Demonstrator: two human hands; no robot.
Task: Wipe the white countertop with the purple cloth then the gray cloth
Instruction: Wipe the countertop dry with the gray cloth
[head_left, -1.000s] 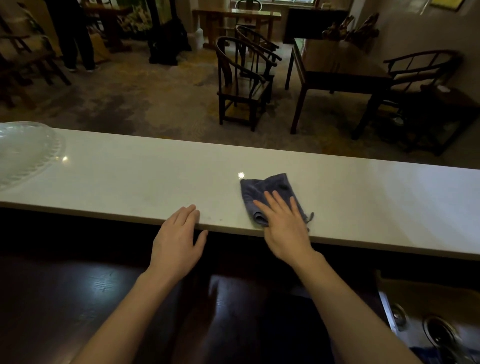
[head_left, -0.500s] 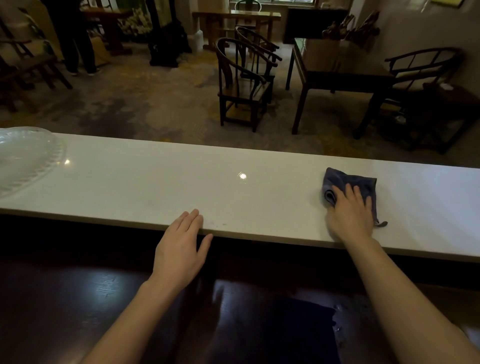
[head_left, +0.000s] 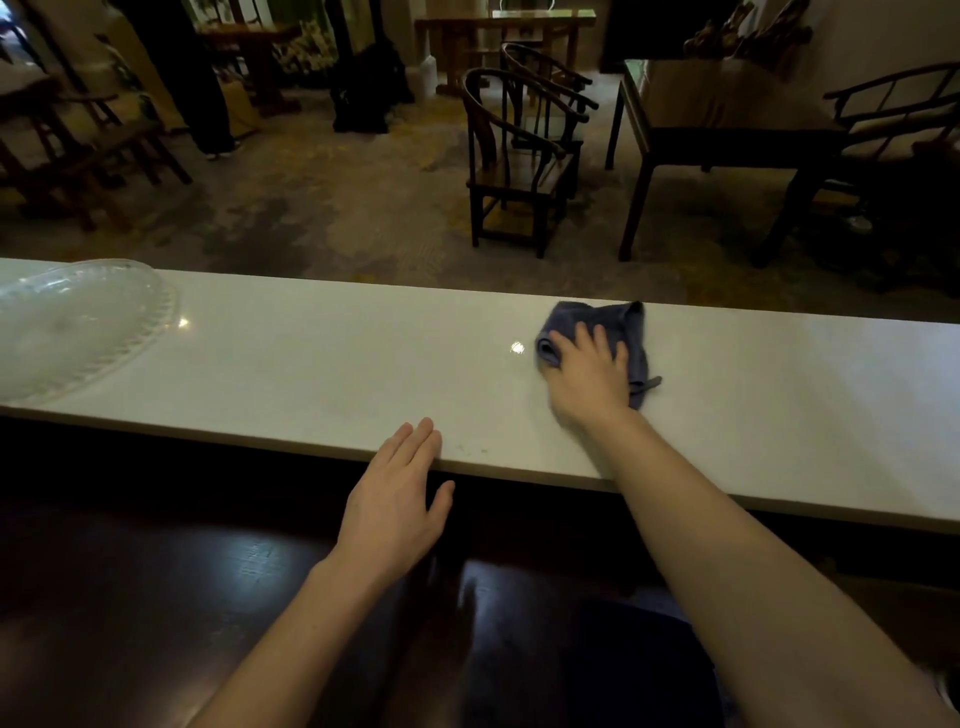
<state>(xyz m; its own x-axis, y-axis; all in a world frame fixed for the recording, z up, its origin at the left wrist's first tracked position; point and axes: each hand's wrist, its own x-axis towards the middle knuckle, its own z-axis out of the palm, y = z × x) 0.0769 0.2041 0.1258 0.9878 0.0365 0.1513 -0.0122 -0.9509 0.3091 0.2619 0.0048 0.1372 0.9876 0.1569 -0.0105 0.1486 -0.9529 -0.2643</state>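
Note:
A long white countertop (head_left: 322, 364) runs across the view. On it, right of centre and near the far edge, lies a crumpled dark bluish-purple cloth (head_left: 626, 322). My right hand (head_left: 589, 376) presses down on the cloth with fingers spread, covering its near half. My left hand (head_left: 397, 499) rests flat at the counter's front edge, fingers together, holding nothing. I see no gray cloth.
A clear glass platter (head_left: 78, 322) sits on the countertop at the far left. A dark glossy lower surface (head_left: 156, 597) lies below the front edge. Beyond the counter are wooden chairs (head_left: 514, 156), a dark table (head_left: 727, 119) and a standing person's legs (head_left: 202, 78).
My right hand slid the cloth to the right along the counter, then back left and toward the far edge. My left hand stayed at the front edge.

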